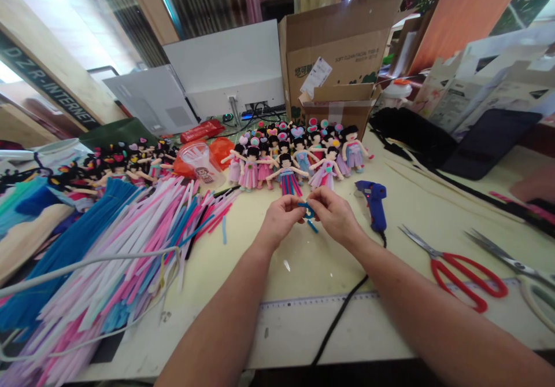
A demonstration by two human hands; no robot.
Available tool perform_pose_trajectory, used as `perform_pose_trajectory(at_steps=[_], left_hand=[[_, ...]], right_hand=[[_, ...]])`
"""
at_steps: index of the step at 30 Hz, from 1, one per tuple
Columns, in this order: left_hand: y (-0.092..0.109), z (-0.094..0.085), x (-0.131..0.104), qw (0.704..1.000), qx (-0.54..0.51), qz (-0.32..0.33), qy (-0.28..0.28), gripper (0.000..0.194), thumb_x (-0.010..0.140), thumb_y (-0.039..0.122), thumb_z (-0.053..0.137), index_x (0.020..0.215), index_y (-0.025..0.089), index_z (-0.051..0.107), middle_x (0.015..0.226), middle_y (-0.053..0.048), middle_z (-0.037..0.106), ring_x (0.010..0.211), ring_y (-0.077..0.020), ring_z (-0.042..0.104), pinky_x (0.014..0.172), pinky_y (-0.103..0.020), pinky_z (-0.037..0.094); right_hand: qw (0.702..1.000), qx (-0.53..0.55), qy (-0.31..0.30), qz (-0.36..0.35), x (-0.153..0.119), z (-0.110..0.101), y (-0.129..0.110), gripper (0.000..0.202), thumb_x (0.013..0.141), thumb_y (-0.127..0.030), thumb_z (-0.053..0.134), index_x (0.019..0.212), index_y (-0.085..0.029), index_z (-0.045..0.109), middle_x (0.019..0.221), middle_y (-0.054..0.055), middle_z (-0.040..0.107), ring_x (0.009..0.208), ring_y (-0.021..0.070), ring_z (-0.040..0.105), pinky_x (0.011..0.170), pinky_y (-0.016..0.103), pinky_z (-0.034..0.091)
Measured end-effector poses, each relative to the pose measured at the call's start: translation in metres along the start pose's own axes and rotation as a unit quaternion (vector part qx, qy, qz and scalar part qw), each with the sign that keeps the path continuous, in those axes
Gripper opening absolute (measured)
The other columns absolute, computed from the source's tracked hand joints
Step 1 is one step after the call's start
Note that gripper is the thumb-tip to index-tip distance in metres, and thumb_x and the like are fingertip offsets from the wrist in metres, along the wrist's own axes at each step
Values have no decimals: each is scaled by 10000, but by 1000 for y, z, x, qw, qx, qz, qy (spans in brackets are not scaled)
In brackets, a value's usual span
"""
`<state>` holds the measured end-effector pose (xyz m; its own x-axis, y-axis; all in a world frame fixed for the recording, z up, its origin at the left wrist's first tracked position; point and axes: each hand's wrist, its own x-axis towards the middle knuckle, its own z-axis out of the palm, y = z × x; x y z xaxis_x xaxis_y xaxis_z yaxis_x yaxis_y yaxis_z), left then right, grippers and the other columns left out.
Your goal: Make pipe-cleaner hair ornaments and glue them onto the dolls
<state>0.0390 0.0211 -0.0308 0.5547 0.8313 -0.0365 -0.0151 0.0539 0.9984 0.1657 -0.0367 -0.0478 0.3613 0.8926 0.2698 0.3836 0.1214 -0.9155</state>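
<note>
Between my two hands is a small piece of blue pipe cleaner point(313, 225), bent into a small curl at the top with a short end hanging below. My left hand point(285, 216) pinches its left side, thumb and fingertips together. On the other side, my right hand point(332, 210) pinches it too. The fingertips nearly meet over the table's yellow mat point(243, 265). Just beyond them stand several small dolls point(288, 176) with black hair and colourful skirts. A blue glue gun point(375, 205) lies right of my right hand.
Bundles of pink, white and blue pipe cleaners point(130, 219) cover the left. Red-handled scissors point(459, 271) and white-handled scissors point(515, 265) lie at right. A ruler point(312, 301) and black cord point(342, 312) are near the front edge. An open cardboard box point(338, 45) stands behind.
</note>
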Motion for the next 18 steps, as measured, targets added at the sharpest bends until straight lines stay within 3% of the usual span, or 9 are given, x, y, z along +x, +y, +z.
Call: perform_pose_trajectory(at_steps=[8, 18], left_hand=[[2, 0, -1, 1000, -2, -3, 8, 115, 658, 253, 650, 714, 157, 619, 600, 15, 616, 522, -94, 547, 569, -236, 424], [-1, -3, 2, 998, -39, -52, 20, 131, 640, 255, 666, 664, 167, 572, 558, 19, 617, 484, -87, 561, 508, -212, 301]], right_hand=[[1000, -6, -6, -22, 1, 0, 1, 95, 815, -289, 493, 780, -206, 525, 658, -16, 544, 594, 120, 481, 555, 234, 405], [997, -42, -14, -69, -1, -1, 1, 113, 845, -306, 472, 796, -215, 520, 676, -17, 545, 628, 131, 493, 615, 255, 402]])
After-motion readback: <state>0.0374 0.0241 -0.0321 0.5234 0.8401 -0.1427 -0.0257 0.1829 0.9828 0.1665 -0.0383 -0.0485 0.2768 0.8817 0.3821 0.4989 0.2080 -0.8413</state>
